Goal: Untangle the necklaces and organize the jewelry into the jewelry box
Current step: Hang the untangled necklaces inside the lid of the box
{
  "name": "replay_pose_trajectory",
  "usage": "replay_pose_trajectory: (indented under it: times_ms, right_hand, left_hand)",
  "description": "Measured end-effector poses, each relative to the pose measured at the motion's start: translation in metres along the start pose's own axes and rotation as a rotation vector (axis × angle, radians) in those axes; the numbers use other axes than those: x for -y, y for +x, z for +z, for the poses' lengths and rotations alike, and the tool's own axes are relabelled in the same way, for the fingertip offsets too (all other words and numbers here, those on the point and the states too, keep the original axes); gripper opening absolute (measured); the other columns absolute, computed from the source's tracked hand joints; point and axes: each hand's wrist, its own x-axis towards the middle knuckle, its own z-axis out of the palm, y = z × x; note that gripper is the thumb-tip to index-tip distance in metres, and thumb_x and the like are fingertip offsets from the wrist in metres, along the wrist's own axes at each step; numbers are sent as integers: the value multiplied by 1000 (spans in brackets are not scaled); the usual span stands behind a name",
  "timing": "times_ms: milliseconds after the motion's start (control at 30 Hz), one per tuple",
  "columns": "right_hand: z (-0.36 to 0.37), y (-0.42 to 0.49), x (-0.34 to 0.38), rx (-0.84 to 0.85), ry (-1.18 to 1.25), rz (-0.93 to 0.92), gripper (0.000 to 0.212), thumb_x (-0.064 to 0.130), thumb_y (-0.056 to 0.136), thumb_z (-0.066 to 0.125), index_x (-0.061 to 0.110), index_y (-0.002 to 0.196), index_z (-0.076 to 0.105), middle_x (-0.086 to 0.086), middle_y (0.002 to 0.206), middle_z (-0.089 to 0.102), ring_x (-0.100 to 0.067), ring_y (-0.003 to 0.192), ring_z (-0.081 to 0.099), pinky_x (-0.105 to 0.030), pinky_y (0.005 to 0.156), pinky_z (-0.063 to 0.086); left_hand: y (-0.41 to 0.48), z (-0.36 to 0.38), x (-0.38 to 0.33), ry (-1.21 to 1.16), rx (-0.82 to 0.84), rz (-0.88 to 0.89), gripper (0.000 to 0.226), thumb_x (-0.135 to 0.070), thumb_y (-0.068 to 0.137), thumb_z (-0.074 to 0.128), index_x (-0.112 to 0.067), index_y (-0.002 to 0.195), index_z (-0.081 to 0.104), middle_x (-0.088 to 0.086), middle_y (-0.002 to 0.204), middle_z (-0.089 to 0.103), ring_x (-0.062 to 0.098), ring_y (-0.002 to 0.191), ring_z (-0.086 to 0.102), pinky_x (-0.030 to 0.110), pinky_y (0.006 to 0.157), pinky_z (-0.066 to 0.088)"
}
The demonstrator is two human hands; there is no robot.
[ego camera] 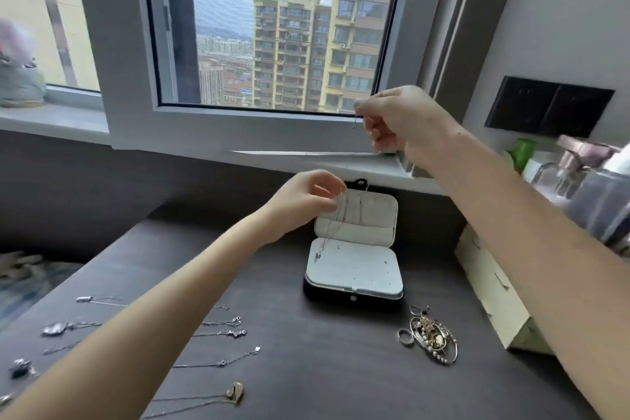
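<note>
Higher up, right hand (385, 119) pinches a necklace (354, 123), left hand (306, 201) pinching lower.

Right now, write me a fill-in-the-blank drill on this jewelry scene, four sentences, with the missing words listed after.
1. The jewelry box on the dark table stands ____.
2. The right hand, pinching a chain end, is raised in front of the ____.
3. The left hand, pinching a thin chain, hovers at the top edge of the box's ____.
4. The sorted necklaces lie in rows beneath the ____ forearm.

Missing words: open; window; lid; left.
</note>
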Motion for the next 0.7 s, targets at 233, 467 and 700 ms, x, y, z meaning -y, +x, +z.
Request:
replay_pose_trajectory:
  times_ms: [233, 467, 700]
  right_hand:
    - [-22, 43, -15, -78, 73, -11, 15, 10, 90, 57, 10, 75, 59, -3, 63, 53, -13, 54, 49, -22, 49, 47]
    - [-34, 83, -43, -141, 81, 35, 17, 7, 92, 54, 8, 75, 56, -5, 65, 53, -14, 55, 49, -22, 50, 46]
    - [-39, 97, -70, -170, 142, 58, 16, 3, 90, 53, 7, 74, 55, -5, 63, 54, -14, 54, 50, -25, 54, 48]
  left_hand:
    - [47, 50, 46, 501, -65, 100, 47, 9, 72, 44, -8, 110, 66, 5, 116, 63, 22, 111, 53, 28, 95, 40]
    - [73, 95, 80, 776, -102, 253, 36, -1, 72, 52, -11, 102, 69, 2, 97, 70, 27, 86, 55, 29, 75, 45]
    - [75, 115, 98, 910, -235, 244, 28, -29, 68, 40, -18, 62, 64, -1, 57, 54, 21, 57, 52, 26, 52, 45]
